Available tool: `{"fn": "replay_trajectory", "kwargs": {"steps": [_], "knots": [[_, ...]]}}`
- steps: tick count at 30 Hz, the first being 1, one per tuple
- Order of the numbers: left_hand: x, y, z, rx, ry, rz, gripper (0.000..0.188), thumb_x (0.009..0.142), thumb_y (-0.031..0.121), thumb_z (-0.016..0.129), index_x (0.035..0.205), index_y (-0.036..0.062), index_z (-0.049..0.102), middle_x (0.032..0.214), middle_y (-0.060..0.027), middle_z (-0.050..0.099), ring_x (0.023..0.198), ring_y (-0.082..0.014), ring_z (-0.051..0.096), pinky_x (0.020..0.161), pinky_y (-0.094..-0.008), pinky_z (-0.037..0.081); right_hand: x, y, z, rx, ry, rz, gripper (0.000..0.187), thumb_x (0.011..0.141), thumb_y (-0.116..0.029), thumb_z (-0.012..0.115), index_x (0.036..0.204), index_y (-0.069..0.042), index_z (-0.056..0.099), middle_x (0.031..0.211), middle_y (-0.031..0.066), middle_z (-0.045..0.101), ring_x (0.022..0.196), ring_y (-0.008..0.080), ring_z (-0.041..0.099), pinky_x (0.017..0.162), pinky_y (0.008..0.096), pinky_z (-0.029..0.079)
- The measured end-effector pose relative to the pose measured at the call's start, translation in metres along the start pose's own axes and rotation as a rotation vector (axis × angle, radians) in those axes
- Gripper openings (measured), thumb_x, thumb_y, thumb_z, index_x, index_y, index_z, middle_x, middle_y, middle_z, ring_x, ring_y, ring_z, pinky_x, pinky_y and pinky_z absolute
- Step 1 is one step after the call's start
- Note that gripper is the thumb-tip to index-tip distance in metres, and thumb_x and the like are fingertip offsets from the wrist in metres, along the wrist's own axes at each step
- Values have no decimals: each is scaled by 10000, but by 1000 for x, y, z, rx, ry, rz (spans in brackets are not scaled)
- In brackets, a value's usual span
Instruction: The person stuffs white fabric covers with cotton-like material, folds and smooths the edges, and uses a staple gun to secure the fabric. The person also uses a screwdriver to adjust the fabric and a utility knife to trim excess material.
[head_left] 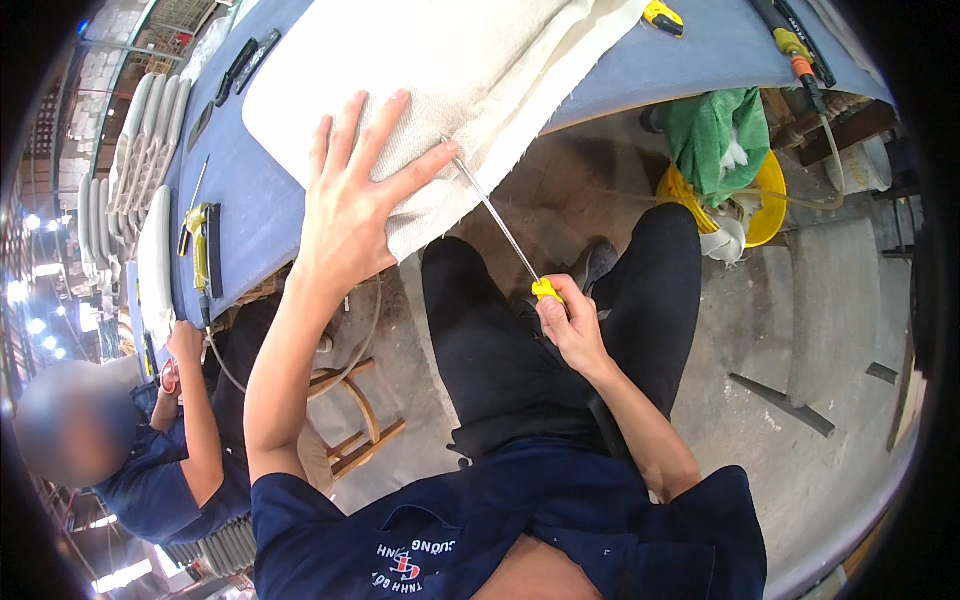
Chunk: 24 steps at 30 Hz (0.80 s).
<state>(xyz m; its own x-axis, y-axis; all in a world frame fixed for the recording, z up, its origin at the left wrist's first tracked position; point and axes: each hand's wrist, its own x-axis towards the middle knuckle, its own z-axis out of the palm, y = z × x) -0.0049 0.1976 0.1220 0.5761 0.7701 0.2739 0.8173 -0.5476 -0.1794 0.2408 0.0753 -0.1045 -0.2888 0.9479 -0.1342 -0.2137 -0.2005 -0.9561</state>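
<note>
My left hand (352,190) lies spread on a beige woven fabric piece (400,60), which has a frayed edge and covers something flat on the blue table. In my right hand (572,325) is a screwdriver (503,226) with a yellow handle and a long metal shaft. The shaft slants up and left to the fabric, and its tip rests by my left thumb near the frayed edge. Whether the tip pierces the cloth cannot be made out. My right fingers wrap round the handle, above my lap.
A yellow-black cutter (664,18) lies at the blue table's (262,200) far side. An air gun (203,245) lies left. A yellow bucket (765,215) with green cloth (715,140) stands right, beside a hose. A co-worker (170,440) sits at left, holding red-handled scissors.
</note>
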Motion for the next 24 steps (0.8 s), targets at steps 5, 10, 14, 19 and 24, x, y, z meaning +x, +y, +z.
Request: {"fn": "replay_trajectory", "kwargs": {"steps": [5, 10, 14, 19, 24], "knots": [[1, 5, -3, 56, -42, -37, 661, 752, 297, 848, 1396, 390, 728, 1694, -135, 413, 1555, -459, 354, 1253, -653, 271, -4, -5, 4, 122, -38, 106, 284, 1105, -290, 620, 1205, -25, 620, 763, 8, 589, 634, 81, 547, 593, 269, 460], [2, 4, -1, 37, -16, -11, 642, 772, 287, 841, 1395, 391, 729, 1691, -130, 416, 1548, -465, 359, 1246, -653, 280, -7, 10, 14, -116, 159, -138, 336, 1115, -331, 609, 1236, -18, 612, 756, -1, 584, 599, 49, 487, 549, 233, 387], [0, 7, -2, 69, -36, -37, 639, 782, 273, 836, 1398, 400, 724, 1693, -127, 410, 1545, -467, 361, 1243, -651, 285, -10, -9, 17, -283, 231, -111, 302, 1065, -258, 673, 1228, -4, 656, 940, 149, 736, 805, 240, 725, 746, 357, 563], [0, 8, -2, 99, -42, -44, 658, 777, 268, 843, 1407, 409, 714, 1694, -118, 406, 1541, -464, 367, 1241, -651, 288, -13, -23, 17, -379, 265, -107, 311, 1053, -259, 691, 1229, -5, 663, 986, 183, 756, 867, 310, 765, 783, 363, 572], [1, 7, -1, 126, -59, -42, 647, 786, 279, 839, 1406, 411, 713, 1692, -114, 407, 1538, -456, 373, 1241, -650, 290, -15, -26, 18, -457, 311, -133, 306, 1025, -240, 726, 1224, -14, 674, 1013, 188, 767, 891, 326, 774, 784, 370, 586]]}}
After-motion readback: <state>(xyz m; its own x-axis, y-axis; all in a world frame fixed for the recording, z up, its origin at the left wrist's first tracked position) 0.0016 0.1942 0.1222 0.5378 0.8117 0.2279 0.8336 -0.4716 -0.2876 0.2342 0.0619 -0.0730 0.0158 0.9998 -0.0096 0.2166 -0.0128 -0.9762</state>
